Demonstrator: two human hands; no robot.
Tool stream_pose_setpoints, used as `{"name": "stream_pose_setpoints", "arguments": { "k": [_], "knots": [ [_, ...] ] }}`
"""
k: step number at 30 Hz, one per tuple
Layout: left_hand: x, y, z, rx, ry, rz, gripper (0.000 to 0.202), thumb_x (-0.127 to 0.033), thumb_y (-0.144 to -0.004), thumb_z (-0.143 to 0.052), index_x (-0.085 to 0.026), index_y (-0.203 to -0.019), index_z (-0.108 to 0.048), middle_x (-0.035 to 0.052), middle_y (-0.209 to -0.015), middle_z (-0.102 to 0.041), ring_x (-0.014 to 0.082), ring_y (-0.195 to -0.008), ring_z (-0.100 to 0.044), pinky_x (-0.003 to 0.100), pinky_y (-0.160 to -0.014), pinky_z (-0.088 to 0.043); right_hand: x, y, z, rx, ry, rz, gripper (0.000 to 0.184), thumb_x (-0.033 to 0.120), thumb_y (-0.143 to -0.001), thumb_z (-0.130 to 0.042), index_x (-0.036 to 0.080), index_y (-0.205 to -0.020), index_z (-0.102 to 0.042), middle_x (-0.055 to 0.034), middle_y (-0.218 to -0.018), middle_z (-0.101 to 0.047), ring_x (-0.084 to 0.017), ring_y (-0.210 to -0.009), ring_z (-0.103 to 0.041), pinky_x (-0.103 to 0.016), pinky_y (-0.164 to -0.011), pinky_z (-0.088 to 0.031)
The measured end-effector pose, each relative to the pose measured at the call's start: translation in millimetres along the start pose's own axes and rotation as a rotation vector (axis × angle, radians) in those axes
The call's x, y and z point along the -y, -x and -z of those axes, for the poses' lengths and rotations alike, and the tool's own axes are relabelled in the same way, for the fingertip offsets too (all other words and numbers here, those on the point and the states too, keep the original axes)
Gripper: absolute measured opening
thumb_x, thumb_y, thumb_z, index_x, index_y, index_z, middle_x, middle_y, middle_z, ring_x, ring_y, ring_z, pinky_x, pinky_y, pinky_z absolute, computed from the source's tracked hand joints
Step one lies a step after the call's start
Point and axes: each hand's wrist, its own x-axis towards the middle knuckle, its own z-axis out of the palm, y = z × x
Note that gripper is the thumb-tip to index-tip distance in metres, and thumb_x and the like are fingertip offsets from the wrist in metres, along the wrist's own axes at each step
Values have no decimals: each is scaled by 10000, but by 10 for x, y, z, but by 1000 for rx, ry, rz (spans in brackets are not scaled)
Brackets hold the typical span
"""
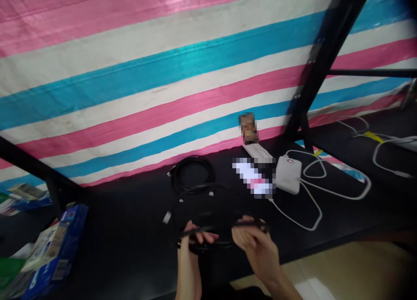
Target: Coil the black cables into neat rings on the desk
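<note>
A black cable (224, 244), partly looped, stretches between my two hands just above the front of the dark table. My left hand (193, 239) is closed around one side of the loops, its fingers curled. On the other side my right hand (254, 238) grips the same cable, fingers bent inward; motion blurs the strands. Beyond my hands a second black cable (173, 180) lies coiled on the table, with plug ends beside it. A small light-coloured connector (167, 217) rests left of my left hand, and a strand of black cable arcs up near it.
Right of the coil lie a blurred-out lit device (250, 178), a white power bank (288, 176) and a looping white cable (321, 215). A blue box (73, 230) with packaging sits at the left. Striped sheeting (182, 56) hangs behind, between black frame bars (321, 63).
</note>
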Motion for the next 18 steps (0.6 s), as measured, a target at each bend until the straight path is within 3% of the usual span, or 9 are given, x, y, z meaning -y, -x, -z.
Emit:
{"name": "stream_pose_setpoints", "arguments": {
  "k": [2,4,6,8,10,14,16,18],
  "knots": [
    [-82,52,69,-108,-95,-71,333,-483,-682,-622,-187,-565,-525,-29,-440,-526,154,-500,-575,328,-712,-486,-36,-84,31,5,-17,-57,493,479,-748,-576,221,-445,-286,80,-410,-210,-76,-346,-287,-262,-401,-380],
    [-120,42,134,-171,-192,-104,344,-479,-674,-639,-198,-539,-494,-82,-357,-411,99,-338,-436,299,-616,-487,-60,-125,81,9,41,-84,415,454,-744,-610,207,-501,-383,92,-405,-258,-71,-336,-340,-264,-434,-433],
    [-128,7,173,-140,-326,-84,433,-487,-695,-622,-210,-450,-398,-102,-309,-297,69,-259,-322,273,-522,-461,-71,-107,118,-28,166,-62,279,440,-714,-650,183,-716,-543,79,-472,-391,-80,-363,-409,-252,-426,-450],
    [-128,-23,186,-88,-477,-33,512,-514,-707,-600,-225,-400,-311,-102,-283,-243,61,-230,-281,259,-459,-429,-74,-48,124,-101,302,3,390,410,-691,-675,186,-991,-564,58,-588,-483,-69,-389,-412,-218,-387,-420],
    [-139,-32,185,-55,-579,19,516,-553,-693,-593,-227,-397,-323,-96,-272,-255,65,-222,-285,256,-430,-416,-71,19,109,-128,423,81,511,369,-687,-681,195,-1140,-522,50,-635,-504,-59,-408,-394,-192,-382,-391],
    [-203,2,198,26,-666,71,485,-585,-658,-613,-208,-433,-406,-87,-253,-281,75,-234,-325,248,-432,-419,-35,72,106,-4,460,77,397,366,-700,-651,167,-1039,-589,37,-580,-506,-81,-432,-439,-194,-399,-396],
    [-236,25,224,15,-664,123,432,-574,-607,-669,-182,-548,-497,-92,-249,-312,71,-234,-309,227,-391,-382,14,54,126,38,442,40,298,398,-766,-565,151,-918,-631,20,-547,-511,-98,-427,-461,-209,-399,-407],
    [-260,42,257,-24,-586,184,436,-530,-541,-742,-167,-691,-551,-80,-295,-400,75,-253,-343,206,-351,-334,81,26,147,21,451,90,300,382,-813,-499,149,-939,-640,12,-542,-523,-110,-449,-491,-219,-438,-433]
  ]
}}
